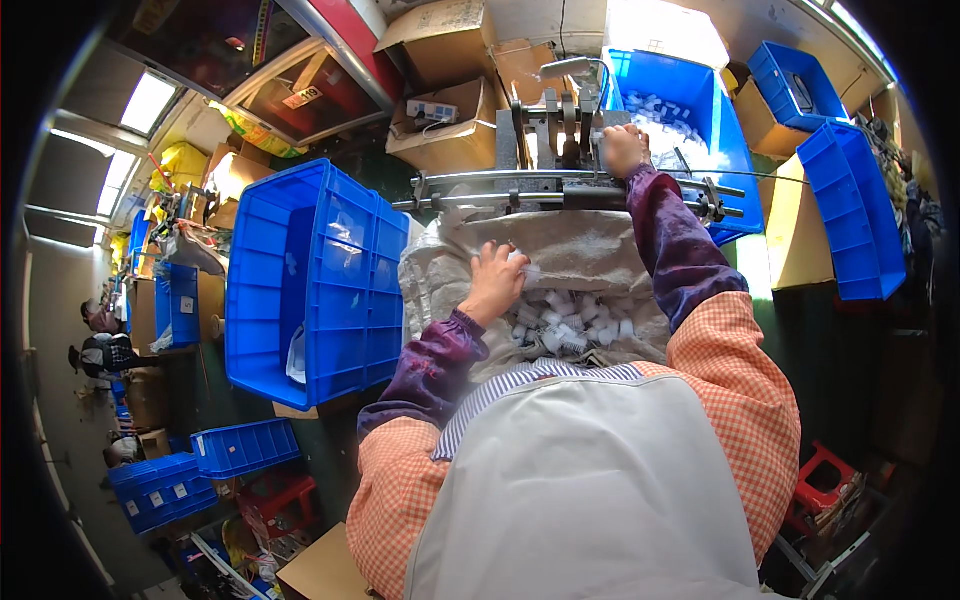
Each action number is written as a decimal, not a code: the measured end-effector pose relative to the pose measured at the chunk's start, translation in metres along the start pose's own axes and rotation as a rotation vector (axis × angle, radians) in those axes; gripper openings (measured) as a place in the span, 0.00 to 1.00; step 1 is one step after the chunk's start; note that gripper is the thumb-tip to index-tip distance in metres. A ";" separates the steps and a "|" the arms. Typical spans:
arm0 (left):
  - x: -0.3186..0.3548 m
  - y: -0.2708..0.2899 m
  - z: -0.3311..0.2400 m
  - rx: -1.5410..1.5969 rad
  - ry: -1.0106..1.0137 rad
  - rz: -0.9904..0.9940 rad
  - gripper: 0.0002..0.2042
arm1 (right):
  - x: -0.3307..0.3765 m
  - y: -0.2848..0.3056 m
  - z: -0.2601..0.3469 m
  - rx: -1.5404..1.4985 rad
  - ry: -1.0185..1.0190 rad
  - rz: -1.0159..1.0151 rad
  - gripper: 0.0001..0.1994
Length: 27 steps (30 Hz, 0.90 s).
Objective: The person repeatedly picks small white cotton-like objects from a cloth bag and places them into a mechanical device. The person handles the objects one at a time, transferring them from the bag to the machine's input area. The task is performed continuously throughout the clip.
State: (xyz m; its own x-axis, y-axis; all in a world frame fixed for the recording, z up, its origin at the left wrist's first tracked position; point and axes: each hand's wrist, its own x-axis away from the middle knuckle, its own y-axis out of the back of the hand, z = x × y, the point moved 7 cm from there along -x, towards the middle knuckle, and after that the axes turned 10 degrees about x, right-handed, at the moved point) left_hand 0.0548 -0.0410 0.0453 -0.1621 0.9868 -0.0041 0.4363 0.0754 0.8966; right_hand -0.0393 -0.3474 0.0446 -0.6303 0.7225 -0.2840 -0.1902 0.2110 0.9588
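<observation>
1. Looking down in the head view, I am holding my left hand point(497, 280) over the sack, its fingers bent and partly spread. A pale piece is showing by the fingertips; I cannot tell whether they are pinching it.
2. My right hand point(625, 150) is resting at the right side of the metal machine point(530, 140), fingers curled inward. Blur is hiding what, if anything, they are gripping.
3. The white plastic pieces point(570, 320) are lying heaped in the pale sack point(430, 270), just before my apron point(590, 470); that is probably putting them within easy reach of my left hand.
4. More white pieces point(660, 112) are sitting in a blue bin point(738, 150) behind and right of the machine, perhaps placed there for convenient access.
5. Metal rails point(480, 187) are running crosswise between sack and machine, so my right forearm is passing over them.
6. A tall blue crate point(345, 290) is standing close on my left, limiting elbow room; a cardboard box point(445, 150) is sitting left of the machine, and a red stool point(825, 475) is standing low on my right.
</observation>
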 end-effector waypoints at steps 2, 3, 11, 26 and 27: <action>0.000 -0.003 0.001 0.056 -0.048 -0.059 0.13 | 0.001 0.001 0.001 0.012 0.002 -0.034 0.09; -0.001 -0.002 -0.001 0.084 -0.074 -0.090 0.13 | 0.001 0.001 0.001 0.019 0.002 -0.053 0.09; -0.006 -0.003 -0.018 0.105 -0.149 -0.124 0.14 | -0.008 -0.015 -0.009 0.018 -0.101 0.158 0.11; -0.011 0.016 -0.040 0.325 -0.271 -0.180 0.17 | 0.015 -0.002 0.011 0.096 -0.181 0.042 0.15; -0.011 0.016 -0.040 0.341 -0.277 -0.194 0.17 | 0.012 -0.003 0.021 0.094 -0.165 0.046 0.14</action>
State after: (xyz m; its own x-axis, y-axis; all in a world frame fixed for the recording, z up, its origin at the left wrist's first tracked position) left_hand 0.0281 -0.0566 0.0778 -0.0476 0.9475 -0.3162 0.6947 0.2589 0.6711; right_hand -0.0305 -0.3255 0.0381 -0.5034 0.8291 -0.2431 -0.0886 0.2304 0.9691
